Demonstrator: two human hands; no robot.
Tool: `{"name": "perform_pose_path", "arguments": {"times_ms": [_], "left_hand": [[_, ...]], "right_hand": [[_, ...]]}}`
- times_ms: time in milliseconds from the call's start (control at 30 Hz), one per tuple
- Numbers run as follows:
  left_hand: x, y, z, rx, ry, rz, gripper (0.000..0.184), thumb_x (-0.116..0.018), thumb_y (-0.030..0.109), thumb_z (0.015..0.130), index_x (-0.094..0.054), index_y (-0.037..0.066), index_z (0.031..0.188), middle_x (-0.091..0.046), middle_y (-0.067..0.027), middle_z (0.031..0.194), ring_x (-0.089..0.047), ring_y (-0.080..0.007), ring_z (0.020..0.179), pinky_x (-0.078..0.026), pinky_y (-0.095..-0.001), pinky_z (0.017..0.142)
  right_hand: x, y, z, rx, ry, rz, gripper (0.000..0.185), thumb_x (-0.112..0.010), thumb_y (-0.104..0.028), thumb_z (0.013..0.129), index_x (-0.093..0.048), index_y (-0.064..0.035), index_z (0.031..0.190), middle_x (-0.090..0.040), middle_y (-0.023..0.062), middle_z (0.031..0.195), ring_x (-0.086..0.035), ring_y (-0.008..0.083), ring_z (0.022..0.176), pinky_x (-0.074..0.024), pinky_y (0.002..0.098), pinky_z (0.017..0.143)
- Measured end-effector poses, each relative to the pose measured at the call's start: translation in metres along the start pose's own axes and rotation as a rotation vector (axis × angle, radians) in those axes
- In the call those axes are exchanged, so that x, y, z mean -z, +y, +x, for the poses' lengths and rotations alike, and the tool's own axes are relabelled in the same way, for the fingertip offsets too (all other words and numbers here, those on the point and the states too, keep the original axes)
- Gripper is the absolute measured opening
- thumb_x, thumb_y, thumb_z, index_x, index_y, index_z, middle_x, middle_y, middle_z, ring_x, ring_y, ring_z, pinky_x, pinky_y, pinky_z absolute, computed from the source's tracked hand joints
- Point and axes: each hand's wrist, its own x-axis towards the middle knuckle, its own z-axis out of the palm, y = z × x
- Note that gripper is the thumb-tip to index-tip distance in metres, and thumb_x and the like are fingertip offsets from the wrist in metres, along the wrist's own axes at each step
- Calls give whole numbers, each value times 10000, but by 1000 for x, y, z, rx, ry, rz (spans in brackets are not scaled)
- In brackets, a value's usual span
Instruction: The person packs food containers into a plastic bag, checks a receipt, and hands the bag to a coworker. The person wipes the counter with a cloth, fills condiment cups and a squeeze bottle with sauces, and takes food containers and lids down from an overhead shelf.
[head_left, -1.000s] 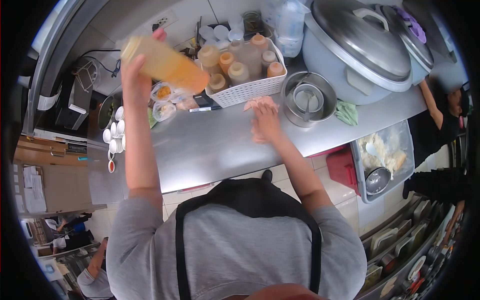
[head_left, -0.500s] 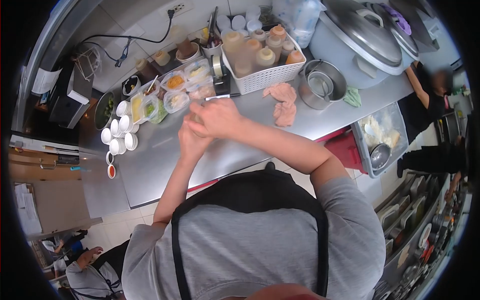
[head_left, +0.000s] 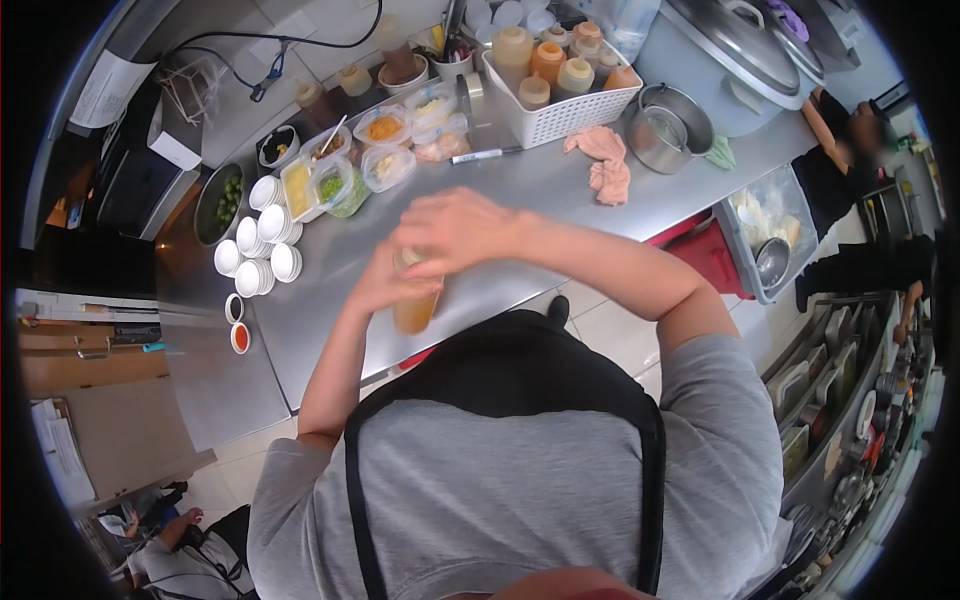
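Just above the steel counter near its front edge, I hold a tilted squeeze bottle point(head_left: 416, 314) with amber-yellow contents. My left hand point(head_left: 388, 280) is wrapped round its body, and the lower end shows below the fingers. Over the bottle's top end lies my right hand point(head_left: 458, 232), its fingers curled round the upper part. The cap or tip is hidden under that hand. Beyond my hands stand clear tubs with chopped food, among them one with orange shreds point(head_left: 383, 128) and a bag of chopped greens point(head_left: 348, 195). A marker point(head_left: 476, 156) lies behind my right hand.
White cups point(head_left: 254, 277) stand in stacks at the left, near a small cup of red sauce point(head_left: 240, 338). Behind are a white basket point(head_left: 565, 122) of squeeze bottles, a pink cloth point(head_left: 604, 165) and a metal pot point(head_left: 668, 130). Other people stand at right and lower left.
My hands and the bottle have come lower and closer to my body, and more of the bottle shows below my left hand. The view has shifted slightly.
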Motion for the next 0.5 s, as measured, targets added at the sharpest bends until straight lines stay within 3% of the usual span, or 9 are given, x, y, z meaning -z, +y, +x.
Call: {"name": "perform_pose_path", "arguments": {"times_ms": [133,200,233,300,333,433,500], "left_hand": [[18,10,10,103,112,6,616,-810,209,584,-510,51,1098,-602,-64,1013,-580,-168,941,-456,-321,840],[16,15,14,94,151,118,620,-812,215,582,-509,49,1097,-601,-76,1007,-586,-184,939,-459,-325,833],[13,20,16,86,190,232,623,-813,221,580,-509,48,1096,-601,-89,1001,-591,-200,937,-462,-328,827],[7,16,22,114,189,235,622,-815,225,577,-510,45,1089,-601,-100,996,-595,-213,933,-466,-331,818],[6,12,23,141,191,239,622,-816,230,574,-512,43,1083,-601,-112,991,-598,-227,928,-469,-335,810],[-1,-12,26,77,214,258,633,-805,173,585,-489,45,1119,-600,-96,1025,-582,-181,940,-456,-324,840],[-4,-26,30,66,229,277,639,-804,169,596,-480,40,1130,-597,-109,1050,-578,-187,959,-453,-324,852]], "right_hand": [[32,10,-1,-91,119,-16,352,-601,-371,791,-570,-92,1003,-573,98,924,-584,287,862,-488,390,663],[38,9,-2,-342,26,-63,420,-603,-367,794,-558,-99,1115,-567,119,964,-570,303,923,-487,391,730],[32,4,1,-346,26,-63,420,-603,-367,794,-558,-99,1115,-567,119,964,-570,303,923,-487,391,730],[16,-10,8,-455,-263,-118,464,-631,-330,784,-534,-96,1174,-562,142,1014,-545,303,994,-474,391,788],[13,-10,6,-461,-257,-116,464,-631,-330,784,-534,-96,1174,-562,142,1014,-545,303,994,-474,391,788],[12,-1,-6,-447,-120,32,456,-653,-274,773,-538,-71,1164,-573,148,1026,-541,302,1007,-456,396,826],[7,17,-27,-413,163,-31,444,-655,-225,771,-537,-50,1162,-579,142,1053,-540,319,1016,-436,404,866]]}}
